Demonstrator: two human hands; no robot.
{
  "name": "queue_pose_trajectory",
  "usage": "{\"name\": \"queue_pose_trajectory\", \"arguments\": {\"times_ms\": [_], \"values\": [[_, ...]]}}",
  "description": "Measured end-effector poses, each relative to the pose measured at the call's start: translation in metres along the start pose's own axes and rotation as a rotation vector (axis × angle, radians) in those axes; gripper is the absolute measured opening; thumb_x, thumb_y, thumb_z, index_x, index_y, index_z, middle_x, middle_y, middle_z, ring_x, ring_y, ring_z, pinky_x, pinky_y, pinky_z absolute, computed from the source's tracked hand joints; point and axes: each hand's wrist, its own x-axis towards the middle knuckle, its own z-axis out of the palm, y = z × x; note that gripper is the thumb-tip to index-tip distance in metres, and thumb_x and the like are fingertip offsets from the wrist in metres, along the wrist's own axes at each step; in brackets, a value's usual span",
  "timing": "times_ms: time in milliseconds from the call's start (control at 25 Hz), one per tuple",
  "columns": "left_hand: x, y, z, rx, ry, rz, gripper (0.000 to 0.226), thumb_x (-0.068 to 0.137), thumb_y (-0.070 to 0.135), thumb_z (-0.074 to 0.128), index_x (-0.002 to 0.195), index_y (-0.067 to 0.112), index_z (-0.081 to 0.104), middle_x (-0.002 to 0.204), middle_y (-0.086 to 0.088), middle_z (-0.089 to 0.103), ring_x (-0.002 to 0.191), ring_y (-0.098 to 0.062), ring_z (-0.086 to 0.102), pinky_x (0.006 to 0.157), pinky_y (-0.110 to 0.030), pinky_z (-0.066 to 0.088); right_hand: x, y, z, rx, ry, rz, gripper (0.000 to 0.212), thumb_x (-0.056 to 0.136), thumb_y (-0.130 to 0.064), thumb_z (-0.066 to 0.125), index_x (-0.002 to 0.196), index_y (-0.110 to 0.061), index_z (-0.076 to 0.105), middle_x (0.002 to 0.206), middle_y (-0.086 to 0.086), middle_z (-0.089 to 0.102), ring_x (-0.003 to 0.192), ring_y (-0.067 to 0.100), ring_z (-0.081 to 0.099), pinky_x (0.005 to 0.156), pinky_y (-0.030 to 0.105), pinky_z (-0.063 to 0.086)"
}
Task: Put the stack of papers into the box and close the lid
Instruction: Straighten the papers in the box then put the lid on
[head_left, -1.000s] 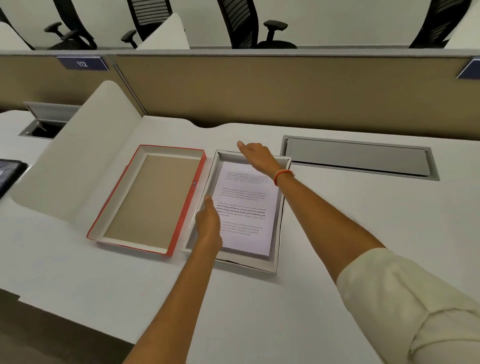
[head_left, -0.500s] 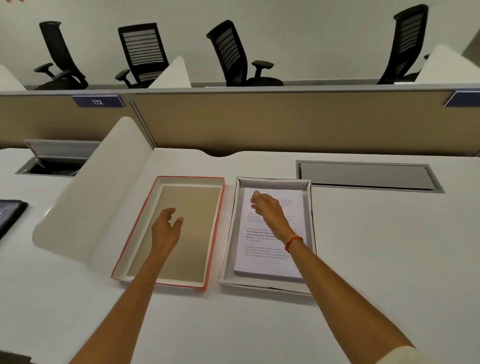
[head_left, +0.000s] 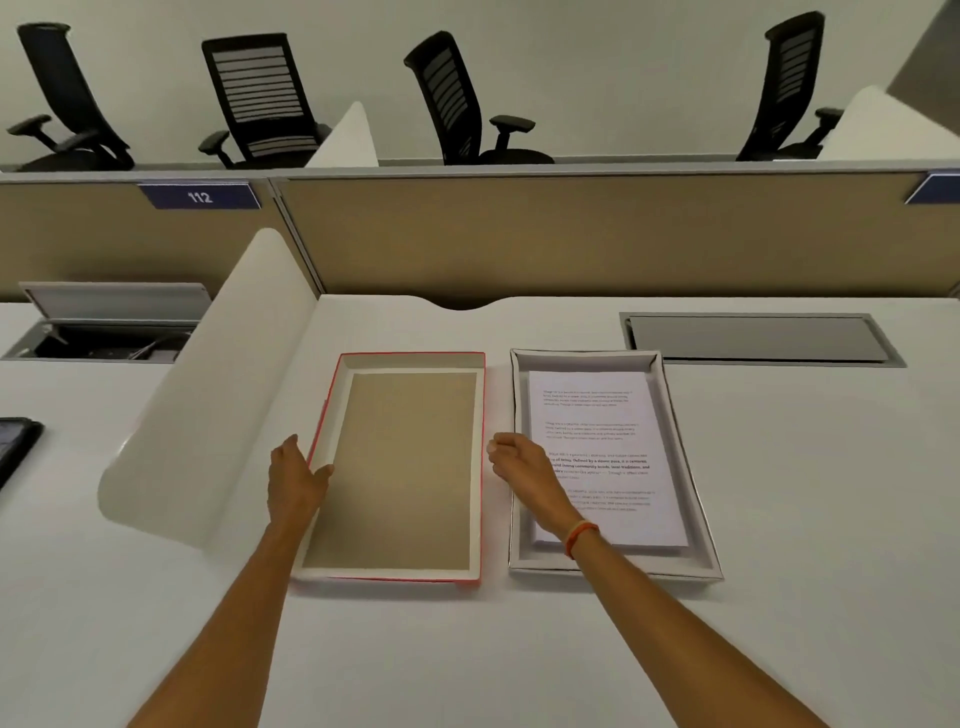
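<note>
A stack of printed papers (head_left: 597, 415) lies flat inside a shallow grey box (head_left: 698, 467) on the white desk. To its left the red-edged lid (head_left: 410, 359) lies upside down, showing its brown inside. My left hand (head_left: 293, 478) grips the lid's left wall, thumb over the rim and fingers outside. My right hand (head_left: 519, 462) has its fingers curled at the lid's right wall, in the gap between lid and box. Its wrist, with an orange band, crosses the box's left side and the papers' lower left corner.
A curved white divider panel (head_left: 208, 395) stands just left of the lid. A closed cable flap (head_left: 753, 338) lies behind the box, an open one (head_left: 104, 332) at far left. A dark tablet (head_left: 15, 447) sits at the left edge. A tan partition (head_left: 571, 234) backs the desk.
Both hands left the box and papers. The left hand crossed the lid to its left wall, and the right hand came off the papers to the lid's right wall. The camera tilted up.
</note>
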Motion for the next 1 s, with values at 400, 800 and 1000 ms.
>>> {"name": "queue_pose_trajectory", "arguments": {"times_ms": [400,800,1000], "values": [[0.020,-0.031,0.009,0.009,-0.094,-0.023,0.041,0.084,0.015,0.072,0.119,-0.003,0.057,0.117,-0.023,0.064,0.105,-0.042,0.063,0.096,-0.052,0.052,-0.001,0.034,0.051,-0.187,0.051,0.045,0.050,0.079,0.006,0.070,0.124,-0.008,0.052,0.121,0.008,0.065,0.113,0.027,0.064,0.090,0.024,0.054],[0.010,0.010,-0.053,-0.378,-0.249,-0.102,0.030,0.080,0.008,0.062,0.109,0.003,0.052,0.110,-0.019,0.056,0.090,-0.031,0.053,0.069,-0.036,0.042,-0.001,0.041,0.050,-0.271,0.097,0.019,0.052,0.082,0.015,0.059,0.128,-0.009,0.055,0.118,0.010,0.065,0.108,0.027,0.064,0.092,0.030,0.056],[-0.016,0.068,-0.089,-0.463,-0.352,0.027,0.042,0.080,0.011,0.060,0.122,0.010,0.054,0.117,-0.011,0.059,0.103,-0.033,0.058,0.086,-0.047,0.049,-0.002,0.041,0.048,-0.369,0.074,-0.002,0.042,0.080,0.007,0.066,0.120,-0.007,0.062,0.113,0.012,0.069,0.101,0.027,0.067,0.090,0.029,0.056]]}}
